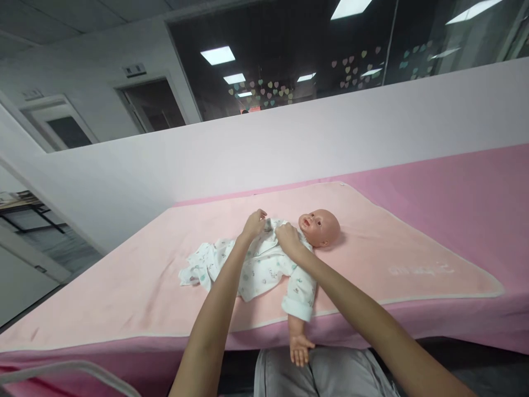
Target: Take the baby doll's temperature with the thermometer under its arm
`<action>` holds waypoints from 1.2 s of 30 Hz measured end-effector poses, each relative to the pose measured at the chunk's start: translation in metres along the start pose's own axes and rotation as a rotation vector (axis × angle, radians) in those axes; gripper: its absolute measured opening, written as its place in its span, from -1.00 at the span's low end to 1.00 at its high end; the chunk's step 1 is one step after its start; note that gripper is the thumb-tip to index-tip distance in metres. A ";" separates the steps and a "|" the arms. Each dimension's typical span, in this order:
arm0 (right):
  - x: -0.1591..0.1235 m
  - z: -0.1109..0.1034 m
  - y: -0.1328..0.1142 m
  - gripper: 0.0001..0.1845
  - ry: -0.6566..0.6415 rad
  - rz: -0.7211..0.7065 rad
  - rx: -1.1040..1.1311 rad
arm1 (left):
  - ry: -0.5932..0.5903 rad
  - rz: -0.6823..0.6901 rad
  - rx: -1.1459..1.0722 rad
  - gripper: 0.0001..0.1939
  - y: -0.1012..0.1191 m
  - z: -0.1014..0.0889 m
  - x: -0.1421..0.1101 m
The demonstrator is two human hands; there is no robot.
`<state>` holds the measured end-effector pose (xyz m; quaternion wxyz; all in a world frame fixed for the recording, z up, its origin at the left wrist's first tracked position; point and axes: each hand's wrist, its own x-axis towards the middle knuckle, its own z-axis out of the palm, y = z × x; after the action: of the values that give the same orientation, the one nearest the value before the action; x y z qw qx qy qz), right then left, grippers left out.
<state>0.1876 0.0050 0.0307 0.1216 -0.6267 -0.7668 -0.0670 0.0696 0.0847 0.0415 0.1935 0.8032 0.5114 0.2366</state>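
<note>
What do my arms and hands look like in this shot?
Both forearms, left and right, are bare and taper toward the wrists, with no sleeve in view. No watch or bracelet shows on either wrist. Your left hand and right hand are ungloved; rings are too small to tell. Below, you wear grey trousers.

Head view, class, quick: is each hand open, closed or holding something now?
Left hand: half-curled at the white printed baby outfit; grip cannot be told.
Right hand: closed, apparently pinching the same outfit on the baby doll.
</note>
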 end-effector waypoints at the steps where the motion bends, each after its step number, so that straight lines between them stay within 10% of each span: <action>1: -0.001 0.003 0.001 -0.75 0.011 0.021 -0.012 | 0.080 0.036 0.211 -0.61 0.000 0.004 0.009; 8: -0.004 0.014 0.004 -0.69 0.068 0.077 -0.067 | 0.009 0.010 0.583 -0.57 -0.006 0.042 0.026; 17: -0.013 0.010 0.009 -0.69 0.075 0.031 -0.054 | 0.233 -0.029 0.501 -0.57 -0.003 0.027 -0.013; 24: -0.027 -0.005 0.018 -0.72 0.121 -0.044 -0.081 | 0.174 -0.088 0.425 -0.35 -0.008 0.031 -0.016; 30: -0.020 -0.040 0.084 -0.66 0.331 0.201 0.073 | 0.078 -0.119 0.393 -0.30 -0.009 0.029 -0.017; 36: -0.008 -0.039 0.150 -0.62 -0.081 0.291 0.711 | 0.104 -0.124 0.420 -0.35 -0.002 0.027 -0.021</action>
<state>0.3396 0.0181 0.0588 0.3091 -0.6499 -0.6494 0.2458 0.0764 0.0643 0.0147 0.0096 0.7795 0.6073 0.1535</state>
